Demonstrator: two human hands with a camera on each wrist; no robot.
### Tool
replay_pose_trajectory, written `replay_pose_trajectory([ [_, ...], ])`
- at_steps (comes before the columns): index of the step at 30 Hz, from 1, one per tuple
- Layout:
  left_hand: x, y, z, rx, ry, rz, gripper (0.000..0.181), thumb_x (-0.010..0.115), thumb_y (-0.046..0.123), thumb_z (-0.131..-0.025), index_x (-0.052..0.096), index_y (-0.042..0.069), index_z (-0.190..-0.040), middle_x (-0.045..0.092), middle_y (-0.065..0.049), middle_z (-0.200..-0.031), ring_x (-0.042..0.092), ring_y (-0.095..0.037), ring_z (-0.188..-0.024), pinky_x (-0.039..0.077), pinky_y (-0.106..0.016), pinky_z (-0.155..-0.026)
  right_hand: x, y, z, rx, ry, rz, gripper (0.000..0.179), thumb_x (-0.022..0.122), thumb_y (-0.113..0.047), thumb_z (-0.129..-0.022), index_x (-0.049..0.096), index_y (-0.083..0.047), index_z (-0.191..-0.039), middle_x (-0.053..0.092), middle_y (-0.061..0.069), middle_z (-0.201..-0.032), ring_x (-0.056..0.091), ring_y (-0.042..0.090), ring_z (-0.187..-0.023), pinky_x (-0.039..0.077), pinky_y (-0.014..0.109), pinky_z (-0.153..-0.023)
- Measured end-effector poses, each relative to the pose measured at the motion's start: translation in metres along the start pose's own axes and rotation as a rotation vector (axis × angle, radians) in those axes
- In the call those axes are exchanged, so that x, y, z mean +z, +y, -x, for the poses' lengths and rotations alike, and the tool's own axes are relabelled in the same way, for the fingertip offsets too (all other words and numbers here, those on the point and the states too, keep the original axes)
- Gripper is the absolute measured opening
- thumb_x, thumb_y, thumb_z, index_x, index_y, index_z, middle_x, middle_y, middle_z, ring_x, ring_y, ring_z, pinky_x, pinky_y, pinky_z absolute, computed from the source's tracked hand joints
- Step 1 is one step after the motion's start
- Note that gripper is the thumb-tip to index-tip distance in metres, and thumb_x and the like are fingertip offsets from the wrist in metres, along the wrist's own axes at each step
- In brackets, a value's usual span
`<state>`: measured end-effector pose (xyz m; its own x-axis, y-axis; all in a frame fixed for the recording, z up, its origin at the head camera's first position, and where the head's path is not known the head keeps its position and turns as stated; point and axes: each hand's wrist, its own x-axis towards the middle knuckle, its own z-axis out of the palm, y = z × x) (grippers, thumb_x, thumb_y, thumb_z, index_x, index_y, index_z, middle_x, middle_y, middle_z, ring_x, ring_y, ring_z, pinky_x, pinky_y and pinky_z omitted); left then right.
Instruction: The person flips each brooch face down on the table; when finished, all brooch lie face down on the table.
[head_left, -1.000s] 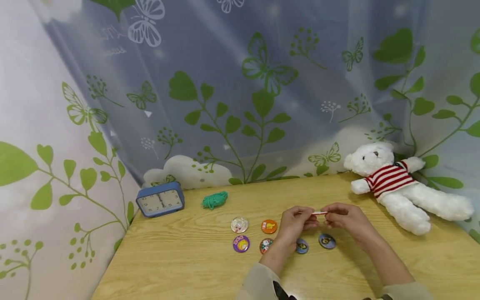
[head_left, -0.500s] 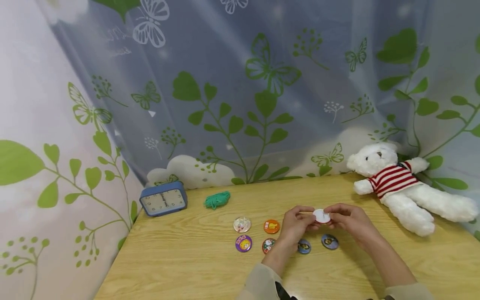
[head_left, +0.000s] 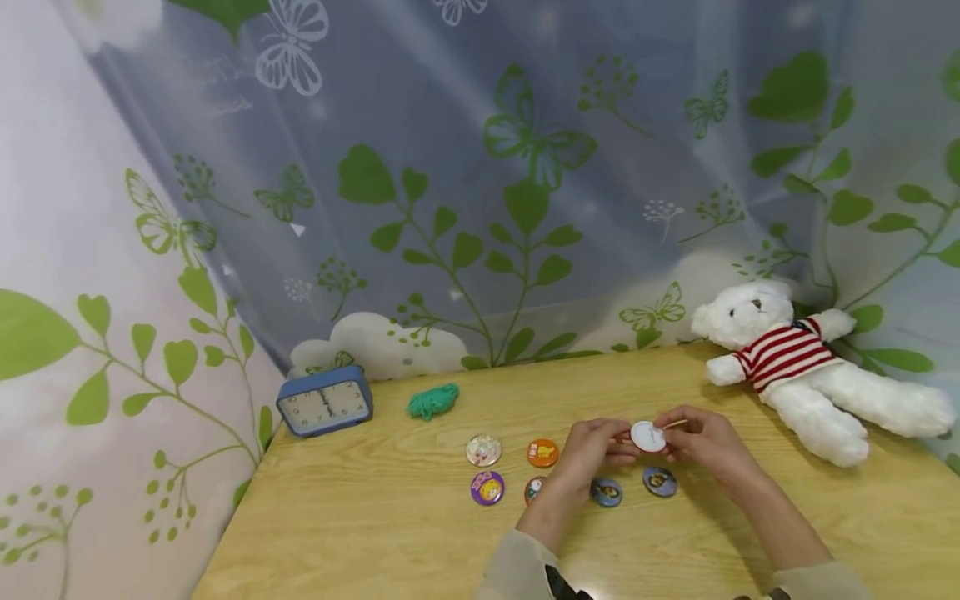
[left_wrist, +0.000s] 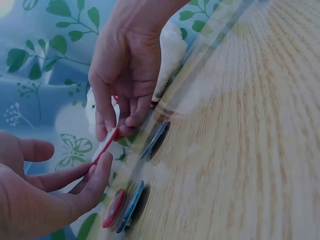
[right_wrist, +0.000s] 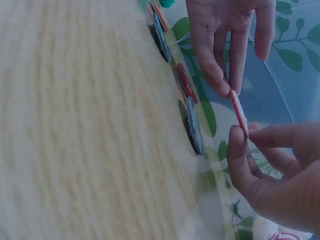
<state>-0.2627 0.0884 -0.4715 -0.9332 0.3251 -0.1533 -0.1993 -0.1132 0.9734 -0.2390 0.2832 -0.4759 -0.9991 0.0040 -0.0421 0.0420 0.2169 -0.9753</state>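
Observation:
A round button badge [head_left: 647,437], white-backed with a red rim, is held up above the table between both hands. My right hand [head_left: 708,442] pinches its right edge between thumb and index finger, near the pin on its back. Extended fingers of my left hand [head_left: 588,454] touch the other edge; in the left wrist view that hand's thumb [left_wrist: 37,150] stands apart from the badge. Below the hands lie two blue badges, one left [head_left: 606,492] and one right [head_left: 660,482]. A red-and-green badge [head_left: 533,490] is partly hidden by the left forearm.
Left of the hands lie an orange badge [head_left: 542,453], a pale glittery badge [head_left: 483,450] and a purple badge [head_left: 487,488]. Behind them sit a green yarn bundle [head_left: 433,401] and a blue clock [head_left: 325,400]. A white teddy bear [head_left: 787,367] leans at the right against the printed curtain.
The badge has turned from edge-on to showing its white back. My left thumb has come off its face, and the right fingers have shifted along its right edge.

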Motion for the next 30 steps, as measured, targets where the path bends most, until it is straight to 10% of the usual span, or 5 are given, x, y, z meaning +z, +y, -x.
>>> replay_pose_trajectory([
  [30,0.011,-0.004,0.005,-0.063,-0.07,-0.047,0.034,0.059,0.016,-0.102,0.067,-0.012,-0.119,0.07,-0.02,-0.114,0.07,-0.03,-0.107,0.059,-0.038,-0.1,-0.003,0.008,-0.001,0.073,0.029,0.051,0.026,0.055,0.001,-0.103,0.056,0.02,-0.12,0.072,0.012,-0.087,0.069,0.017,-0.073,0.063,0.029,-0.064],
])
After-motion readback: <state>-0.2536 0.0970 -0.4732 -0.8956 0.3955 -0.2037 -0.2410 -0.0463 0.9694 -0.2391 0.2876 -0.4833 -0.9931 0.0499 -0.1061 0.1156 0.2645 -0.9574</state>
